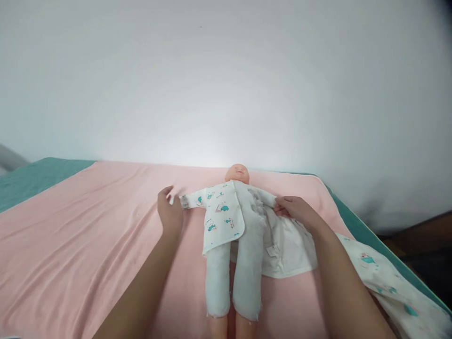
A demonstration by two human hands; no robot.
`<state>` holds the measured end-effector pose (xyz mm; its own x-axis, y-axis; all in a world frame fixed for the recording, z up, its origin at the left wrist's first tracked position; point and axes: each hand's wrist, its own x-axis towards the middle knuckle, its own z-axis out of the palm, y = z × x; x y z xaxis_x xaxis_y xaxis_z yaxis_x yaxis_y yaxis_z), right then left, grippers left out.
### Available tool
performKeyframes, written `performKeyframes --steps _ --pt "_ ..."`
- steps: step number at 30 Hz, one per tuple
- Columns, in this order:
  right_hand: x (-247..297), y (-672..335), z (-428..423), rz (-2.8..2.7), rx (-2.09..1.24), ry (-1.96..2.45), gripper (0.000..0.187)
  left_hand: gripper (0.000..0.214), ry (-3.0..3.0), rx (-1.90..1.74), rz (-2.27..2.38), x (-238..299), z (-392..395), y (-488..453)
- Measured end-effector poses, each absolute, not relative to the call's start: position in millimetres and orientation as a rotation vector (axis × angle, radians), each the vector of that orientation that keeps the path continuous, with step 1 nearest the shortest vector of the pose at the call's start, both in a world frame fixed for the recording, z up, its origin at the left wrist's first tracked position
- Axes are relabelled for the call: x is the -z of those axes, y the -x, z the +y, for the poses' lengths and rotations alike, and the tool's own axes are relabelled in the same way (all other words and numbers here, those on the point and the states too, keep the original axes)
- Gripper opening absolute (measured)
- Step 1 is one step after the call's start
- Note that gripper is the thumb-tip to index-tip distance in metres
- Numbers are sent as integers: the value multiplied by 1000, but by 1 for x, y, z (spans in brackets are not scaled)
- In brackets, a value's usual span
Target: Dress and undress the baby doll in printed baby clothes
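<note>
"Lying face-up on the pink sheet, that doll; its feet are cut off below."
"Left hand, fingers wide, beside the printed sleeve; right hand pinches the white jacket flap, fingertips hidden."

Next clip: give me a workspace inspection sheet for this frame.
Surface: pink sheet over a teal sheet, lightly creased.
Job's things: doll on its back; shirt closed on one side, other flap lying open.
Clutter: printed cloth at the bed's right edge.
Hands: left hand at the sleeve cuff, grip unclear; right hand pinches the shirt's open side.
Cables: nothing seen.
Surroundings: white wall behind the bed.
</note>
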<state>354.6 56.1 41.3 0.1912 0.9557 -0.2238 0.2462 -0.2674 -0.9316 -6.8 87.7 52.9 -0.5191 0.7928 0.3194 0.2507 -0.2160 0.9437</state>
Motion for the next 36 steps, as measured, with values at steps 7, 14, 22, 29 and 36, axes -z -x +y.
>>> performKeyframes --steps 7,14,22,29,36 --pt "-16 -382 46 -1356 -617 2144 26 22 -1817 -1104 1297 -95 95 -91" --pt "-5 -393 50 -1299 -693 2079 29 19 -2166 -841 1432 -113 109 -139" --pt "1 -404 58 -1420 -767 2034 13 21 -2790 -36 1093 -87 106 -243" --pt "-6 -404 52 -1429 -1013 1859 14 34 -2858 128 1086 -64 120 -276" --pt "4 -423 62 -855 -951 1732 15 39 -2869 197 1018 -91 136 -247"
